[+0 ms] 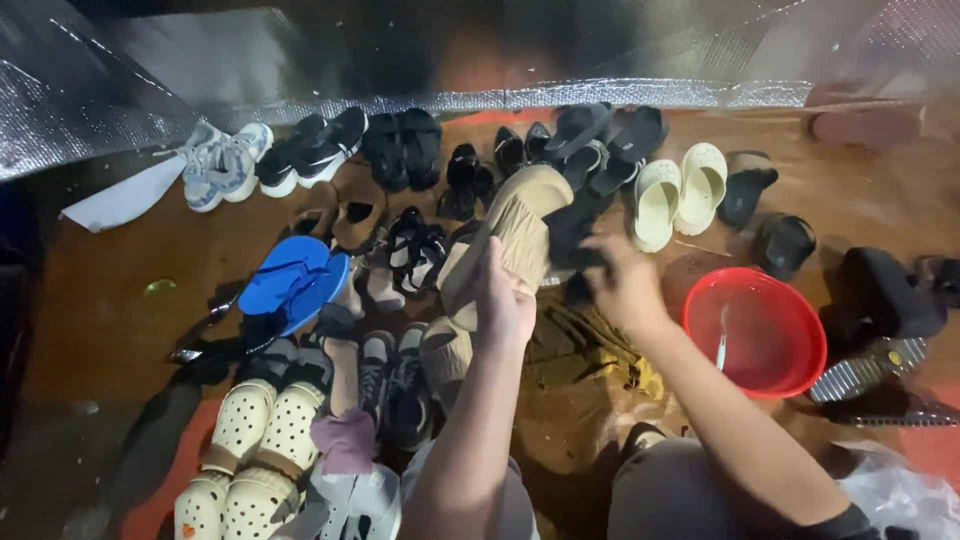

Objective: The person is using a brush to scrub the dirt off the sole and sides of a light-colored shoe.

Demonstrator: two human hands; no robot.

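Left hand point(503, 305) gripping tan slip-on shoe point(510, 235), lifting it above rows of footwear; right hand point(622, 283) pressing dark cloth point(572, 240) against it, beside red basin point(757, 330).

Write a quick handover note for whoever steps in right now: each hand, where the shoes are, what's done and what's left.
Left hand: grips a tan slipper, lifted, sole up.
Right hand: closed on a dark object, too blurred to identify.
Red basin: on the floor at right, water and a brush inside.
Done: pairs stand in a row by the foil sheet.
Left: a mixed heap near the knees.
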